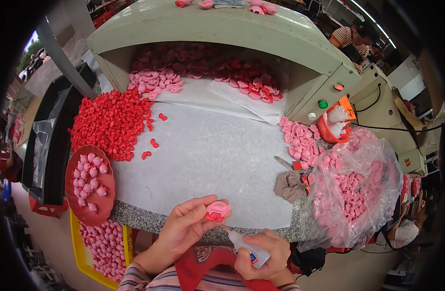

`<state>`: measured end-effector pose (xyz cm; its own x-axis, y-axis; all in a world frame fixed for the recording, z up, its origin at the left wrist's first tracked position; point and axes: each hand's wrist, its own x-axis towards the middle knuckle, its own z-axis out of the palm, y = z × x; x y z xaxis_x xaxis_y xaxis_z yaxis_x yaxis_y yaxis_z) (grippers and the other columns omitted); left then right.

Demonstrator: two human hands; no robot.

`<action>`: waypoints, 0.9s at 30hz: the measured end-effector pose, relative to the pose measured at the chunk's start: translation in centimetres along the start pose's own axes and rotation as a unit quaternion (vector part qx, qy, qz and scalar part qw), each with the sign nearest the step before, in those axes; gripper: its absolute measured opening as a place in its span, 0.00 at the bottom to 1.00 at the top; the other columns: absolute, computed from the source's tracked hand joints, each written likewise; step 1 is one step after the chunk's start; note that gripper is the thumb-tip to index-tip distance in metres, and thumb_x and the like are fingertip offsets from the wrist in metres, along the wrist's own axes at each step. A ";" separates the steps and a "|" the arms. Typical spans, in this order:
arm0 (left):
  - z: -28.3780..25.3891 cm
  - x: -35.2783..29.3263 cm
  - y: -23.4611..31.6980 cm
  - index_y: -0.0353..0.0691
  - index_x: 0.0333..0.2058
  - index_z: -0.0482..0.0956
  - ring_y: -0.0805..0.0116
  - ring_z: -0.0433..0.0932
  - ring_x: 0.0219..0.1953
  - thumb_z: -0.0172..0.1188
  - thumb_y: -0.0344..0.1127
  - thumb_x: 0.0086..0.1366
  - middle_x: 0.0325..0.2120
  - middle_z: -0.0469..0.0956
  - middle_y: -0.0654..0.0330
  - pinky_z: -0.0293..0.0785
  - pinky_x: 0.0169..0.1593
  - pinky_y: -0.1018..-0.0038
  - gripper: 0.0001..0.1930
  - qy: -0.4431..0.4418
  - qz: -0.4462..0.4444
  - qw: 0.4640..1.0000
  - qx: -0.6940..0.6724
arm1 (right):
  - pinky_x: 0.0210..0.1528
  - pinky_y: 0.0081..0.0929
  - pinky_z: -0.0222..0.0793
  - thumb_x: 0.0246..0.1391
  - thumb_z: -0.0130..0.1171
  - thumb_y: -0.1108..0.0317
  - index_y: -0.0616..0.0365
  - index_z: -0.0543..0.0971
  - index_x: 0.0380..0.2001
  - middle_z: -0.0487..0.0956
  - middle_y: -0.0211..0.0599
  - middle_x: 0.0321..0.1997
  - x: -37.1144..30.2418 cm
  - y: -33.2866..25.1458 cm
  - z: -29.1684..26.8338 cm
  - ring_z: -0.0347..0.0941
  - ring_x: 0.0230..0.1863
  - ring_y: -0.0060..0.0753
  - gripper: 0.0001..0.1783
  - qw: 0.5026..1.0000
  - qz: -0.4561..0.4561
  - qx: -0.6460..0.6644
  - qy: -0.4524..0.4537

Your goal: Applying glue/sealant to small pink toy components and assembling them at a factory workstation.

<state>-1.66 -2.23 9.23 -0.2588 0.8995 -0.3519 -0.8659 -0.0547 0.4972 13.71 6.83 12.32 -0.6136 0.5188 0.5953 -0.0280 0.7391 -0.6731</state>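
My left hand pinches a pink half-shell piece between thumb and fingers, its hollow side facing up. A glossy red two-lobed piece sits at the shell's lower edge. In my right hand is a small whitish squeeze bottle with a thin nozzle, gripped in closed fingers. The nozzle tip points up and left, close to the red piece; whether it touches cannot be told. Both hands are over the near edge of the paper-covered worktop.
A heap of red pieces lies left, beside a red plate of pink balls. A yellow crate sits below. Right are loose pink shells, a knife, a cloth and a plastic bag. A green metal housing spans the back.
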 end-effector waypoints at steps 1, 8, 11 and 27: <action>0.0 0.0 0.0 0.35 0.47 0.69 0.52 0.72 0.46 0.52 0.34 0.60 0.47 0.68 0.44 0.71 0.49 0.64 0.17 0.000 0.002 1.000 0.000 | 0.14 0.21 0.63 0.32 0.54 0.76 0.64 0.69 0.30 0.74 0.36 0.21 0.1 0.0 0.1 0.65 0.11 0.29 0.15 1.000 0.000 0.000 0.000; -0.2 0.9 -0.4 0.34 0.47 0.68 0.51 0.71 0.46 0.51 0.33 0.61 0.47 0.67 0.43 0.72 0.47 0.65 0.16 -0.002 -0.002 1.000 -0.020 | 0.18 0.18 0.66 0.39 0.57 0.73 0.66 0.72 0.34 0.74 0.36 0.22 -1.1 1.4 -0.8 0.69 0.16 0.26 0.15 0.979 0.165 0.077 0.090; -0.8 0.6 -0.2 0.34 0.49 0.66 0.50 0.71 0.46 0.48 0.32 0.62 0.47 0.67 0.43 0.72 0.48 0.65 0.17 0.032 0.035 0.998 -0.041 | 0.26 0.24 0.71 0.45 0.52 0.70 0.68 0.68 0.40 0.73 0.40 0.25 0.9 3.2 -1.8 0.72 0.20 0.33 0.18 0.839 0.407 0.346 0.100; -1.1 1.1 -1.2 0.33 0.51 0.61 0.52 0.71 0.47 0.48 0.34 0.62 0.45 0.69 0.46 0.72 0.49 0.65 0.19 0.050 -0.001 0.997 -0.054 | 0.27 0.39 0.69 0.32 0.67 0.61 0.59 0.77 0.28 0.77 0.49 0.24 8.1 25.1 -1.8 0.75 0.26 0.48 0.19 0.864 0.284 -0.412 0.046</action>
<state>-1.41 -1.70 7.40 -0.2949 0.8518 -0.4329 -0.9056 -0.1046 0.4110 9.45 30.40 1.07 -0.2758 0.9029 0.3296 0.8528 0.3881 -0.3494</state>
